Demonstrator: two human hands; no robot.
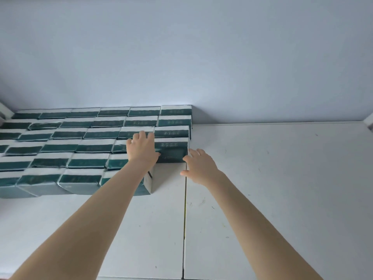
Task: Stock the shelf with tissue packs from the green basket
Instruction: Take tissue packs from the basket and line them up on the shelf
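Both forearms reach forward over the bare shelf (262, 199), with its seam (184, 219) between them.

Left hand (142, 149): palm down, fingers spread and slightly bent, resting on the stocked packs (80, 142). Thumb is against the left side of the end pack (173, 151). It grips nothing.

Right hand (199, 167): relaxed, fingers loosely apart, just right of that pack's right side. Touching or a hair off, can't tell. Nothing gripped.

The end pack sits between the hands, frontmost in the rightmost column, with three more behind it toward the wall (201, 57).

Handling guess: light, soft film-wrapped block that squashes and slides easily. Take it by the two short sides with a light squeeze, then push flush.

Basket not in view.
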